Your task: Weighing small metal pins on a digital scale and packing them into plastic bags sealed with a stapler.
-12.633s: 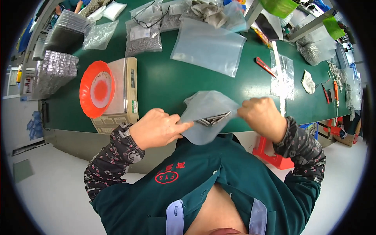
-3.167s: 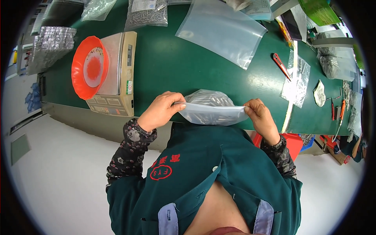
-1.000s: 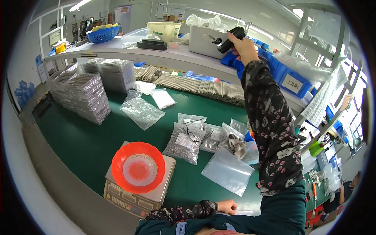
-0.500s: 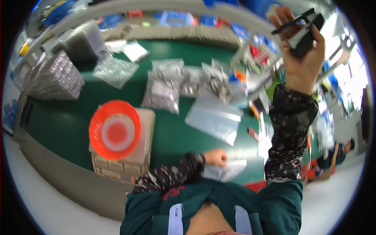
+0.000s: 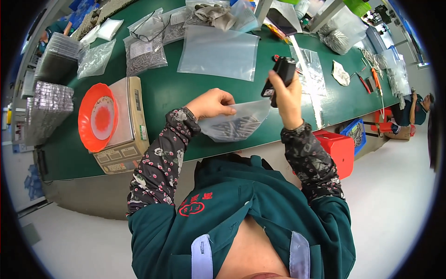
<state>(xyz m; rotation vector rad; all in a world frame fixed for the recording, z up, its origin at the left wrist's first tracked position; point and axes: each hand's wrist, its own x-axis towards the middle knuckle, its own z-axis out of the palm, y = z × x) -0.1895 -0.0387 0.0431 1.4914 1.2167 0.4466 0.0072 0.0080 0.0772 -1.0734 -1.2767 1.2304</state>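
Observation:
In front of me a clear plastic bag [image 5: 232, 129] holds many slim grey metal pieces, gathered low in it. My left hand [image 5: 211, 103] pinches the bag's upper edge near its left side. A black stapler [image 5: 284, 72] is gripped in my right hand [image 5: 289, 103], with the thumb on top. Its lower end is close beside the bag's upper right corner; whether it touches the plastic I cannot tell. Just beyond, a flat clear bag [image 5: 217, 52] lies on the green table [image 5: 167, 95].
To the left, a scale [image 5: 132, 109] carries an orange-red dish [image 5: 86, 123]. Filled bags [image 5: 146, 58] and a phone [image 5: 281, 22] lie at the back. Tools [image 5: 375, 78] are at right. A red stool [image 5: 337, 151] and blue crate [image 5: 357, 135] stand below the table edge; another person [image 5: 411, 111] is far right.
My right hand has come down from high at the right, bringing the stapler to the filled bag. The left hand now holds that bag up by its edge. My view has shifted.

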